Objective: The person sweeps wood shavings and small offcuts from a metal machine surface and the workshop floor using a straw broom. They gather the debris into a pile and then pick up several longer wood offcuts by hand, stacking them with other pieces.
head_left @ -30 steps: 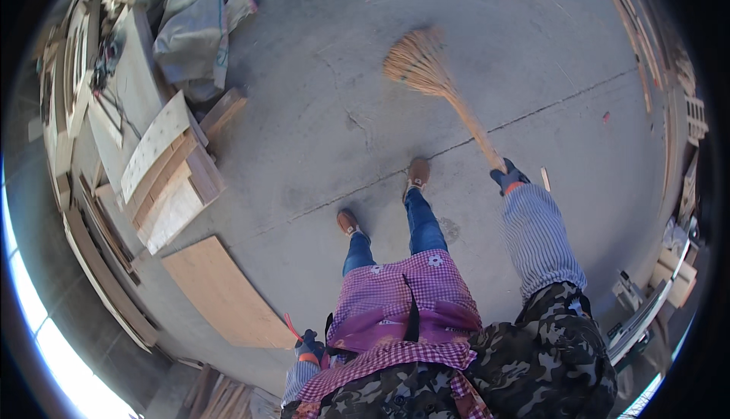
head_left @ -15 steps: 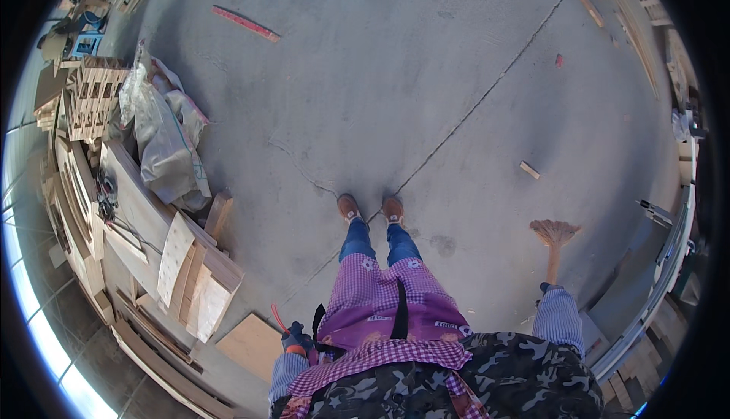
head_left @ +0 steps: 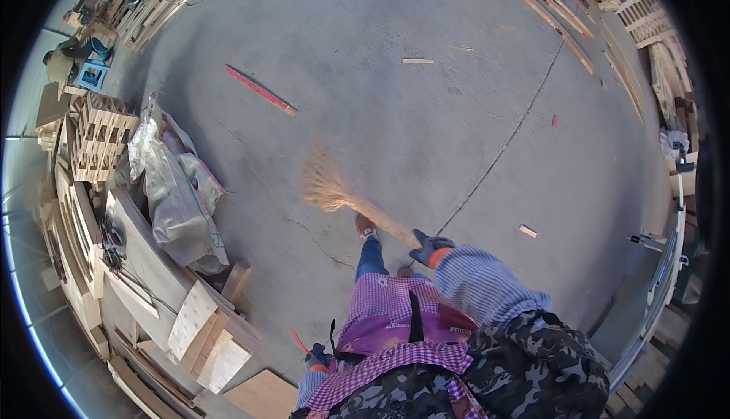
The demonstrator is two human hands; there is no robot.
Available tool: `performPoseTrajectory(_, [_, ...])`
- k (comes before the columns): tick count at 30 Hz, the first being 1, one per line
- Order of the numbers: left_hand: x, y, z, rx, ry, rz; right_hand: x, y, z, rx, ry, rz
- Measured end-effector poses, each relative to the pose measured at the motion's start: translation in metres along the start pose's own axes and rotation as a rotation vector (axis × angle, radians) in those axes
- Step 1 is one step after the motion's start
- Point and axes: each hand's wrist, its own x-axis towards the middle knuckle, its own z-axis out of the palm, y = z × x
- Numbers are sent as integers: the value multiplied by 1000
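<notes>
My right hand (head_left: 430, 246), in a dark glove with an orange cuff, is closed round the handle of a short straw broom (head_left: 365, 209). The broom reaches forward and left across my feet, its bristles blurred by motion over the concrete floor (head_left: 395, 130); whether they touch it I cannot tell. Low by my left hip, my left hand (head_left: 318, 356), also gloved, is closed on a thin curved red strip (head_left: 299, 341), mostly hidden by the hand. A red wooden strip (head_left: 261, 90) lies on the floor farther ahead.
Plywood boards (head_left: 205, 328), a pale plastic sack (head_left: 179, 198) and a slatted wood stack (head_left: 104, 138) line the left. Small wood offcuts (head_left: 528, 230) lie scattered. Long planks (head_left: 544, 8) lie at far right, and a metal rail (head_left: 660, 290) runs along the right. Someone (head_left: 59, 65) is near a blue stool (head_left: 92, 75).
My right arm has swung the broom from out on the right to the front left, across my feet. The floor things sit lower in view. My left hand keeps the red strip.
</notes>
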Motion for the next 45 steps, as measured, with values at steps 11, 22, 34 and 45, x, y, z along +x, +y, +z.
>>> performPoseTrajectory(11, [-25,84,12,69,112,65,151,-126,-109,-98,65,-113])
performPoseTrajectory(22, [-123,139,127,587,-60,483,64,293,-154,472,349,288])
performPoseTrajectory(34, [-193,225,285,911,-34,621,-206,507,66,748,72,1440])
performPoseTrajectory(45, [-206,279,381,884,-181,599,-119,343,-109,964,417,810])
